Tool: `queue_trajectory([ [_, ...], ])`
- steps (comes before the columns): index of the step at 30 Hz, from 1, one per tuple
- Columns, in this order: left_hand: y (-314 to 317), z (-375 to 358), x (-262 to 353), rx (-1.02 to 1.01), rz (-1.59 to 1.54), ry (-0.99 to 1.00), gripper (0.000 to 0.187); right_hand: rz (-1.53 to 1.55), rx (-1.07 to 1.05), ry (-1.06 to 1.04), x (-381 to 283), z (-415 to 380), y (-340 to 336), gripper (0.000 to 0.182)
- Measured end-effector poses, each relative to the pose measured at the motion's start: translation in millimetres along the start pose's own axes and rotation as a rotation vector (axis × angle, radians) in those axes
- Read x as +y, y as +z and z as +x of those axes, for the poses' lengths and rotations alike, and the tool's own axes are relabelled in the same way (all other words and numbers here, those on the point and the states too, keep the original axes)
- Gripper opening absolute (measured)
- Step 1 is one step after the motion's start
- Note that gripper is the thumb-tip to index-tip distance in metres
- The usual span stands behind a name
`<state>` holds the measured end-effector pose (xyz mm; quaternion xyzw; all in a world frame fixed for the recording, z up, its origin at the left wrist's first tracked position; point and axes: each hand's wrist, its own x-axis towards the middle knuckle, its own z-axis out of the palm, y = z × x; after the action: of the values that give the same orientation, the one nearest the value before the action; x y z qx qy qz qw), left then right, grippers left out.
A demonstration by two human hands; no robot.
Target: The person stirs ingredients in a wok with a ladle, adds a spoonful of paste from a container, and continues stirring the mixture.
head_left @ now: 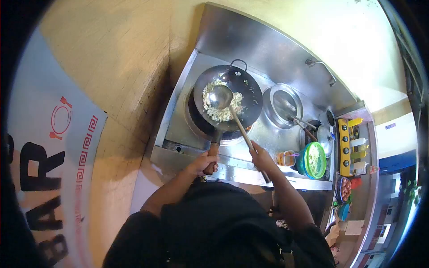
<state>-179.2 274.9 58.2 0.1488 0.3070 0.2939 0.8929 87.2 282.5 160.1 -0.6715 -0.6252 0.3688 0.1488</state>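
My left hand [204, 163] is wrapped round the wooden handle of a dark wok [252, 91], which sits over the burner at the left of the steel stove. In my right hand [262, 157] is the long handle of a metal ladle [220, 97]. The ladle's bowl rests among the pale rice-like food [220, 115] inside the wok. Some bits of food cling to the wok's far wall. A thin strip of orange flame shows by the wok's lower right edge.
Right of the wok stands a metal pot [270, 111] with utensils across it. Beyond are a green bowl [322, 172] of pale food, a small orange-filled container [280, 159], a lidded pot [325, 139] and squeeze bottles [359, 142]. A steel splashback [268, 42] rises behind.
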Motion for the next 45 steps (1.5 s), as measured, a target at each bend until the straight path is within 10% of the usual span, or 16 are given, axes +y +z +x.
queue_trajectory([
  [1,4.8,-4.6,7.2,0.001,-0.014,0.007,0.034,-0.35,0.235,-0.356,13.7,19.2,9.9,0.044],
  [2,7.0,-8.0,10.1,0.003,-0.005,0.006,0.034,0.075,-0.062,0.223,-55.4,0.6,-15.8,0.045],
  [17,7.4,-10.7,11.3,0.006,-0.011,-0.001,0.034,0.484,-0.226,0.427,-71.9,-40.3,-33.3,0.046],
  [22,-6.1,0.8,4.3,-0.006,0.026,0.01,0.034,0.213,-0.128,0.293,-17.6,-23.2,4.4,0.046],
  [25,8.7,-15.0,15.7,0.013,0.007,-0.005,0.034,-0.361,0.284,-0.277,-1.7,-10.9,3.7,0.045],
  [27,2.1,-7.6,8.2,0.009,0.009,0.009,0.033,0.412,-0.087,0.351,-67.0,-40.9,-25.3,0.043],
  [33,1.6,-11.1,10.1,-0.033,-0.028,0.021,0.032,0.309,-0.224,0.434,-3.2,-47.6,-21.0,0.045],
  [35,1.7,-6.7,11.9,-0.054,0.0,0.015,0.031,-0.369,0.149,-0.111,27.0,-31.4,-3.7,0.048],
  [45,-1.2,-2.4,5.1,-0.049,-0.021,0.003,0.031,-0.481,0.215,-0.149,-56.6,41.5,19.9,0.061],
])
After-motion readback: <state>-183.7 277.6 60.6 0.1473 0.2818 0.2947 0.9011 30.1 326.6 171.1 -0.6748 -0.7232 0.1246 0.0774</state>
